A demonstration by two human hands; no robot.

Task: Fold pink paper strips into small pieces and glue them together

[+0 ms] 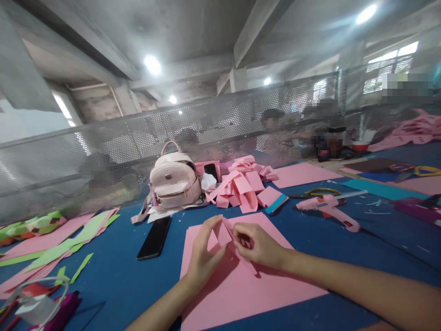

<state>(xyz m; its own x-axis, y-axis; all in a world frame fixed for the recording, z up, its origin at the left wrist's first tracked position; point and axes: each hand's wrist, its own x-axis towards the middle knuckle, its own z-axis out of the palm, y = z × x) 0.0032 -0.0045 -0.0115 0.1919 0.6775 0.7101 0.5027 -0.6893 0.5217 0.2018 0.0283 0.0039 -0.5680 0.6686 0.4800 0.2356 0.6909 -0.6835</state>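
Between my two hands is a folded strip of pink paper (222, 233), one end of it hanging down toward the right. My left hand (206, 250) curves around its left side, with thumb and fingers gripping it. On the other side my right hand (257, 243) pinches the strip with curled fingers. Beneath both hands lie large pink paper sheets (220, 299), stacked slightly askew on the blue table. Just beyond the hands rests a heap of folded pink paper pieces (241, 184).
A black phone (154, 238) and a pale pink backpack (175, 179) are to the left. A pink glue gun (329, 209) with a cord lies right, near yellow-handled scissors (322, 192). Green paper strips (77, 239) lie far left. A perforated metal screen (220, 128) crosses behind; people sit beyond it.
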